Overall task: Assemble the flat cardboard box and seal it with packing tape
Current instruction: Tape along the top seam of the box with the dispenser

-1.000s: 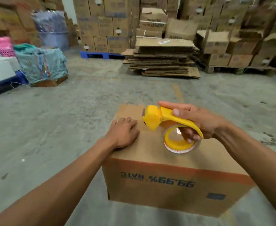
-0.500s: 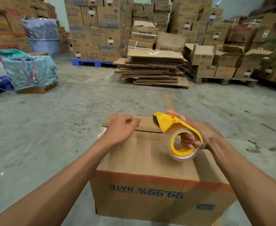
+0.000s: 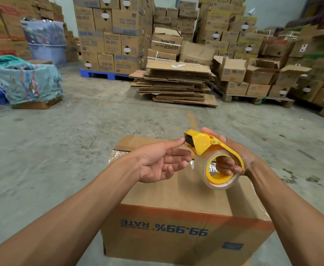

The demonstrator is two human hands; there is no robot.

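An assembled brown cardboard box [image 3: 176,223] stands on the concrete floor in front of me, its top flaps shut, with clear tape showing across the top and at the left edge. Blue upside-down print reads "99.99% RATE" on its near side. My right hand [image 3: 236,160] grips a yellow tape dispenser [image 3: 211,150] holding a clear tape roll, raised just above the box top. My left hand [image 3: 157,162] hovers palm-up over the box with fingers straight, its index fingertip touching the dispenser's black front end.
A pile of flattened cardboard [image 3: 174,83] lies a few steps ahead. Stacked cartons on a blue pallet [image 3: 103,74] and wooden pallets line the back and right. A cloth-covered bundle [image 3: 29,81] sits at the left. Bare concrete floor surrounds the box.
My left hand lifted off the box top, turned palm-up and reached to the dispenser's front. The right hand raised the dispenser slightly. The camera tilted up.
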